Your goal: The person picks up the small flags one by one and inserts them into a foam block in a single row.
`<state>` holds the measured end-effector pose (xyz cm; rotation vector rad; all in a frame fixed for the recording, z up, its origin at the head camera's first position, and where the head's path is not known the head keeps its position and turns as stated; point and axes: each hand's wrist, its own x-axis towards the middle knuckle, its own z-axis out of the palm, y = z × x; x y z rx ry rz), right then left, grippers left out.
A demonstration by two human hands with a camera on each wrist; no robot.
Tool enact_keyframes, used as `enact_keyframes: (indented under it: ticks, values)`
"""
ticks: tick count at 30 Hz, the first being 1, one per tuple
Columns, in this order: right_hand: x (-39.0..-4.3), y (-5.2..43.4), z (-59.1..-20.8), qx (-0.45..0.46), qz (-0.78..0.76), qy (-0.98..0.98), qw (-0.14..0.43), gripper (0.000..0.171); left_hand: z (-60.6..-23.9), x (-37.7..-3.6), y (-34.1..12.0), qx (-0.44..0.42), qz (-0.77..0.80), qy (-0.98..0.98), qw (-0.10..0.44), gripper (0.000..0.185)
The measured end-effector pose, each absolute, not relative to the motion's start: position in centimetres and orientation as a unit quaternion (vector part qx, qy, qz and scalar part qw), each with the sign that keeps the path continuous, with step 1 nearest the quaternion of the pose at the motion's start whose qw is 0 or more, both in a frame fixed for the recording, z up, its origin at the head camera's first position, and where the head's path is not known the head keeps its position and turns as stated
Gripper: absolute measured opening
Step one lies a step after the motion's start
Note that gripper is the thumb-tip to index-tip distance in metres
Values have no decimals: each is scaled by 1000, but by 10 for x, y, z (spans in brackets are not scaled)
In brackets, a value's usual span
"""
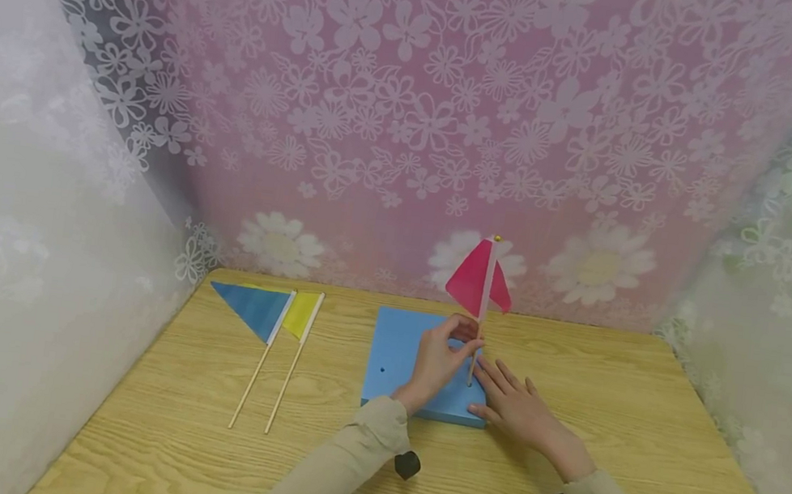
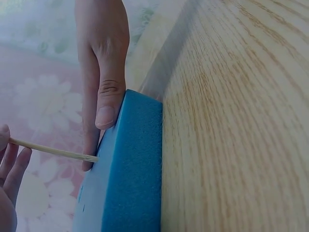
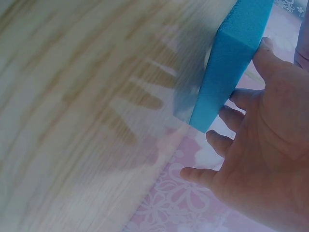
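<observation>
A red flag (image 1: pixel 478 282) on a thin wooden stick (image 1: pixel 475 354) stands upright, its lower end in the blue foam block (image 1: pixel 401 362) on the wooden table. My left hand (image 1: pixel 467 345) pinches the stick just above the block. My right hand (image 1: pixel 507 394) lies flat with straight fingers on the block's right front corner. In the left wrist view, the stick (image 2: pixel 53 151) enters the foam block (image 2: pixel 130 164) beside the right hand's thumb (image 2: pixel 107 104). The right wrist view shows my right hand (image 3: pixel 251 125), fingers spread, against the block's edge (image 3: pixel 231 63).
A blue flag (image 1: pixel 253 308) and a yellow flag (image 1: pixel 302 314) lie side by side on the wooden table (image 1: pixel 638 438), left of the block. A small hole (image 1: pixel 382 370) shows in the block's left part. Flowered curtains close off the back and both sides.
</observation>
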<state>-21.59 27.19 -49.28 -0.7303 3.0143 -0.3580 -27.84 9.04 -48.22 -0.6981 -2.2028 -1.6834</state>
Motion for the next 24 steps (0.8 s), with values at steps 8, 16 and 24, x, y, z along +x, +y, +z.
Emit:
enact_keyframes:
  ticks: [8, 16, 24]
  values:
    - [-217, 277, -501, -260, -132, 956, -21, 75, -481, -279, 90, -246, -580, -765, 133, 29]
    - [-219, 279, -505, -255, -130, 958, -14, 77, -480, -280, 90, -240, -572, -774, 128, 28]
    - [-218, 278, -503, -258, -131, 957, -18, 76, -480, -282, 89, -237, -575, -774, 116, 25]
